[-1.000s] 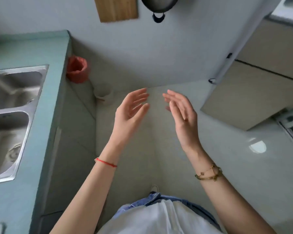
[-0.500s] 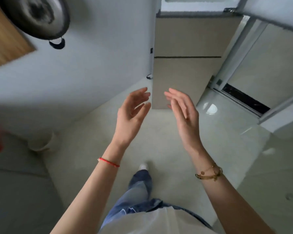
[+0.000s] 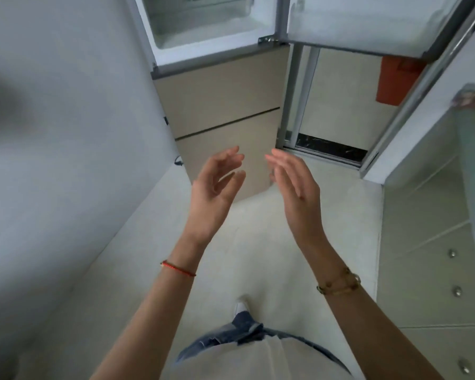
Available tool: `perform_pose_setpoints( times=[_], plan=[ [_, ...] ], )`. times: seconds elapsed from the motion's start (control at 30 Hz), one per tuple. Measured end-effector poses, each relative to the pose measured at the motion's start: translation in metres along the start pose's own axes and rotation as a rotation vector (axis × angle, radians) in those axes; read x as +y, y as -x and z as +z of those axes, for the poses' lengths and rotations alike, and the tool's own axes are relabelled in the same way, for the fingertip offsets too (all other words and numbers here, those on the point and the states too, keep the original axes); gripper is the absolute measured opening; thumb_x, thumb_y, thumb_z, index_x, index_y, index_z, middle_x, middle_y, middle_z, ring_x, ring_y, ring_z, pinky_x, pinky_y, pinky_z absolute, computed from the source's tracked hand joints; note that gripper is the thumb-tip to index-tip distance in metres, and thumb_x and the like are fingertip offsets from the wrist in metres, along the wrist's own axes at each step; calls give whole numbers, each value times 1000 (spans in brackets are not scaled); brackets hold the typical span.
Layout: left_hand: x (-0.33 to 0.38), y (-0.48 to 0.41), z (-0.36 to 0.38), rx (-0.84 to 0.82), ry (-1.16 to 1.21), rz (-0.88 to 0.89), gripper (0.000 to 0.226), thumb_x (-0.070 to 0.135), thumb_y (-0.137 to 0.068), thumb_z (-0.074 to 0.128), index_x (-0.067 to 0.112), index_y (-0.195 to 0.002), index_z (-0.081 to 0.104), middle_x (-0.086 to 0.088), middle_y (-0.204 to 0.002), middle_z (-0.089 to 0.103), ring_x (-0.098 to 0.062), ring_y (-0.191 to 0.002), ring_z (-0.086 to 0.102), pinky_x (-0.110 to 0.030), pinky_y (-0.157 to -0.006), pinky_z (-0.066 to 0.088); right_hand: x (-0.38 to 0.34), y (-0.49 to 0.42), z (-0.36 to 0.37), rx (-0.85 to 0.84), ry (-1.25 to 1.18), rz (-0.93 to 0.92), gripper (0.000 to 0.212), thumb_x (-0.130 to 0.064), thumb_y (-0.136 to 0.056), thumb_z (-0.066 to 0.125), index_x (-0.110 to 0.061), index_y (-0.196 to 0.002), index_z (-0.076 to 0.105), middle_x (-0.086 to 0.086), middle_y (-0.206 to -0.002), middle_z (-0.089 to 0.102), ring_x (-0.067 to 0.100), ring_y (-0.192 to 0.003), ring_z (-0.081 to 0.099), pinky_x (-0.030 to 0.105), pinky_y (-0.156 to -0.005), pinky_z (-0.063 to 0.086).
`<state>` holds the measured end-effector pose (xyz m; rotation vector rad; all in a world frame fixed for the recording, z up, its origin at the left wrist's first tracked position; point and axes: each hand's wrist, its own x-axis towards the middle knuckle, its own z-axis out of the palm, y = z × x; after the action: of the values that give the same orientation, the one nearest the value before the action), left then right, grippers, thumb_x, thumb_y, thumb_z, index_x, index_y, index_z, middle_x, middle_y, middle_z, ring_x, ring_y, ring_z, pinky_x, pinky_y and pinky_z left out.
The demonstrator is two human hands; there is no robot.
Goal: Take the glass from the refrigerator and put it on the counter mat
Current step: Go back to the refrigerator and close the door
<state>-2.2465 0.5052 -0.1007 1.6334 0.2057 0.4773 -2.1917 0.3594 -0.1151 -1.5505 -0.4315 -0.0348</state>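
Observation:
The beige refrigerator [image 3: 225, 105] stands straight ahead against the left wall. Its upper compartment [image 3: 203, 23] is lit and white inside, with its door [image 3: 368, 26] swung out to the right. No glass shows in the visible part of that compartment. My left hand [image 3: 211, 193] and my right hand [image 3: 294, 187] are raised side by side in front of the lower beige drawers, palms facing each other, fingers apart, holding nothing. Neither hand touches the refrigerator. The counter mat is out of view.
A white wall [image 3: 66, 160] runs along the left. To the right of the refrigerator is a sliding-door track [image 3: 327, 149] and a metal frame. A cabinet with small round knobs [image 3: 455, 292] lines the right side. Pale floor tiles [image 3: 258, 256] lie ahead.
My view has swung from the sink counter round to the refrigerator, which is now closer and shows its open top compartment. Both hands keep the same raised, empty pose.

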Motion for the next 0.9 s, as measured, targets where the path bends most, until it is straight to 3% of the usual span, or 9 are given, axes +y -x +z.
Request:
perform_pose_setpoints(
  times=[0.13,0.3,0.47,0.63,0.77,0.9],
  plan=[
    [-4,-42,9,-64,6,24,35,4,-97,63,9,-132,59,-8,-125,69,-15,-123,66,-23,-103,52,7,-31,-2,82,45,-21,36,-26,-102,49,-9,-131,63,-4,-135,63,0,-127,58,24,-107,49],
    [-10,-83,30,-162,-14,54,37,5,-97,63,9,-133,58,-8,-125,70,-15,-121,66,-23,-103,52,17,-63,-14,168,16,-9,29,-34,-100,50,-28,-126,60,-14,-128,65,8,-125,61,37,-108,52],
    [-9,-122,65,-259,-17,91,35,4,-98,61,14,-131,57,3,-120,69,-5,-116,67,-19,-100,52,28,-97,-38,242,13,-10,28,-26,-102,49,-27,-129,57,0,-134,65,15,-127,62,45,-108,51],
    [-6,-165,111,-295,-13,126,34,4,-97,61,15,-129,57,-1,-123,68,2,-111,67,-15,-97,51,44,-140,-76,279,37,-10,28,-25,-102,49,-25,-130,56,-1,-133,66,14,-126,63,46,-107,52],
    [-10,-204,166,-284,18,138,38,2,-96,61,8,-133,57,-3,-123,68,-14,-119,67,-21,-102,52,50,-179,-121,297,41,-46,28,-26,-101,50,-24,-127,59,1,-131,67,14,-124,63,42,-106,53],
    [-6,-238,233,-274,56,136,38,1,-96,62,13,-132,58,-3,-122,69,-17,-120,66,-24,-104,51,52,-223,-180,279,50,-74,26,-21,-104,49,-23,-128,58,0,-130,67,14,-124,63,38,-107,52]
  ],
)
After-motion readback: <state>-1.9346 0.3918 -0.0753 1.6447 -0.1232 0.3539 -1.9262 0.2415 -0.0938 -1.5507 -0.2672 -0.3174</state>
